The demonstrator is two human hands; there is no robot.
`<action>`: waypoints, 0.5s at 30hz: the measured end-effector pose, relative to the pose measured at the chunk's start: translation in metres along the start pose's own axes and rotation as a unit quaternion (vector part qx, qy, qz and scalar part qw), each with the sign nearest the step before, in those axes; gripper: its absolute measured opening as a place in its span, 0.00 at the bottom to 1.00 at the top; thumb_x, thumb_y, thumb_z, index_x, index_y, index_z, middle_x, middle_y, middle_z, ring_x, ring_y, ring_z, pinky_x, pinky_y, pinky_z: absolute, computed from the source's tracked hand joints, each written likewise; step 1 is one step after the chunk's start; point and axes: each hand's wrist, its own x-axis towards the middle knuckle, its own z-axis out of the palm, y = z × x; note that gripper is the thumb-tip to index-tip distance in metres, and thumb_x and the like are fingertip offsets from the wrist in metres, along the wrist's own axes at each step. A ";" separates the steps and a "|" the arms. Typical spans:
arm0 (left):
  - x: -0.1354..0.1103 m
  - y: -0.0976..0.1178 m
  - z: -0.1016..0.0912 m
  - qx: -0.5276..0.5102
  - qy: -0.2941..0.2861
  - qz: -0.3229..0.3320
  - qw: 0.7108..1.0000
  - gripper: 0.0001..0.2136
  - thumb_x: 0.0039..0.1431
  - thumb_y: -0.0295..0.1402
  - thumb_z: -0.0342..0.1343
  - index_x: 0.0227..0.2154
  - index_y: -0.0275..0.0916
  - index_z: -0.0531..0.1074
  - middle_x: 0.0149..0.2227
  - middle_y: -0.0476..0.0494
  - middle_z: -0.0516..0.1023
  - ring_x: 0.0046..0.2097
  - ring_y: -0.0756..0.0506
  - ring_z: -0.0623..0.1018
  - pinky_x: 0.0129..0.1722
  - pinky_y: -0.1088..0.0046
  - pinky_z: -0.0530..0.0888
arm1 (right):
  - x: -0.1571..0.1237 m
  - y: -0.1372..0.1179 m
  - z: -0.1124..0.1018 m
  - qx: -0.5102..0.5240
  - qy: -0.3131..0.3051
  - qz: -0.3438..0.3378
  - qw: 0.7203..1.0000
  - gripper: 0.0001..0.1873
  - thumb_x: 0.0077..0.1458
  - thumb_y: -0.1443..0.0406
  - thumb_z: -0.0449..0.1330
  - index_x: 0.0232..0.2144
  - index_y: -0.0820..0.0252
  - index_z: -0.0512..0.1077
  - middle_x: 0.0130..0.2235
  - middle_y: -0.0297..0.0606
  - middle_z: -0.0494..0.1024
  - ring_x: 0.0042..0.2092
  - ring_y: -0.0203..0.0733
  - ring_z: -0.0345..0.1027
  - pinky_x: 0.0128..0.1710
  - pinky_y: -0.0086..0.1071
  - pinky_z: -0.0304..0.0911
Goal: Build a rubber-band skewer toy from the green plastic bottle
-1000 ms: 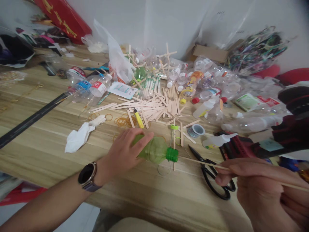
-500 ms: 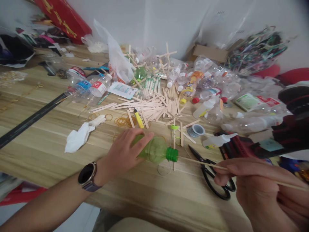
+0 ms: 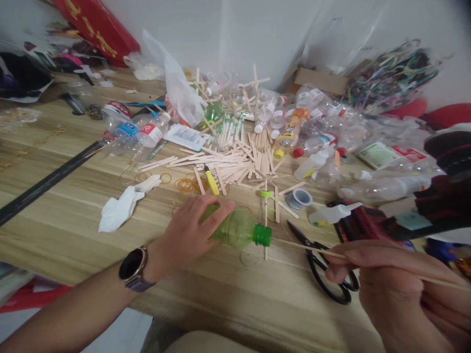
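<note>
1. My left grip (image 3: pixel 187 230) is laid over the squat see-through green plastic bottle (image 3: pixel 235 228), fingers curled down onto it and pressing it flat against the light wood-grain surface (image 3: pixel 73 220). The thumb is hidden, so I can't tell how far it wraps around.
2. The bottle lies on its side with its green screw cap (image 3: pixel 262 235) pointing to 3 o'clock.
3. My right grip (image 3: pixel 397 289) is pinching a thin bare wooden skewer (image 3: pixel 312 248) between thumb and fingertips. The rest of that hand is loosely curled.
4. The skewer runs out from the pinch toward 9 o'clock, and its tip sits right at the cap. Can't tell if it's actually in the cap or only touching it.
5. The black-handled scissors (image 3: pixel 324 269) lie just under the skewer, at 4 o'clock from the cap, with the blades slightly apart.
6. At 12 o'clock from the bottle there's a messy heap of flat pale wooden craft sticks (image 3: pixel 235 164).
7. A crumpled white tissue (image 3: pixel 117 208) sits at 9 o'clock from my left grip, well apart from it.
</note>
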 end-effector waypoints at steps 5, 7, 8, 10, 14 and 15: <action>0.000 0.000 -0.001 -0.006 -0.002 0.003 1.000 0.22 0.57 0.25 0.50 0.55 0.35 0.63 0.46 0.34 0.69 0.47 0.39 0.71 0.44 0.60 0.75 | -0.001 0.007 -0.004 0.004 -0.006 0.016 1.000 0.10 0.59 0.55 0.59 0.29 0.48 0.77 0.21 0.33 0.76 0.22 0.42 0.68 0.24 0.36 0.67; 0.000 0.000 -0.001 -0.008 -0.002 0.002 1.000 0.22 0.57 0.24 0.50 0.55 0.35 0.63 0.45 0.35 0.69 0.47 0.39 0.71 0.44 0.60 0.75 | 0.000 0.008 -0.004 -0.010 0.018 0.007 1.000 0.13 0.55 0.51 0.61 0.25 0.48 0.77 0.19 0.34 0.75 0.21 0.45 0.69 0.18 0.36 0.64; 0.000 0.000 -0.001 -0.009 -0.001 0.003 1.000 0.22 0.57 0.25 0.50 0.55 0.35 0.63 0.45 0.35 0.69 0.47 0.39 0.71 0.44 0.60 0.74 | 0.001 0.009 -0.004 -0.014 0.029 0.001 0.999 0.14 0.53 0.49 0.62 0.24 0.48 0.77 0.18 0.34 0.74 0.20 0.45 0.69 0.17 0.36 0.63; 0.000 -0.001 -0.001 -0.011 0.002 0.003 1.000 0.21 0.57 0.26 0.51 0.55 0.35 0.63 0.45 0.35 0.69 0.47 0.39 0.71 0.44 0.60 0.74 | 0.002 0.010 -0.005 -0.019 0.044 -0.007 0.999 0.16 0.50 0.47 0.63 0.22 0.47 0.76 0.17 0.34 0.72 0.20 0.46 0.69 0.16 0.36 0.62; -0.002 -0.001 0.001 -0.012 0.003 -0.005 1.000 0.21 0.58 0.27 0.50 0.56 0.37 0.63 0.46 0.36 0.69 0.48 0.40 0.71 0.45 0.60 0.74 | 0.002 0.011 -0.006 -0.023 0.047 -0.016 0.998 0.15 0.50 0.47 0.63 0.23 0.47 0.76 0.17 0.34 0.72 0.20 0.47 0.69 0.16 0.36 0.63; -0.002 -0.001 0.002 -0.012 0.003 -0.005 1.000 0.21 0.58 0.26 0.50 0.56 0.37 0.63 0.46 0.36 0.69 0.48 0.40 0.71 0.45 0.60 0.74 | 0.002 0.010 -0.005 -0.024 0.047 -0.018 0.998 0.14 0.51 0.48 0.63 0.24 0.47 0.77 0.17 0.34 0.73 0.20 0.47 0.70 0.16 0.36 0.63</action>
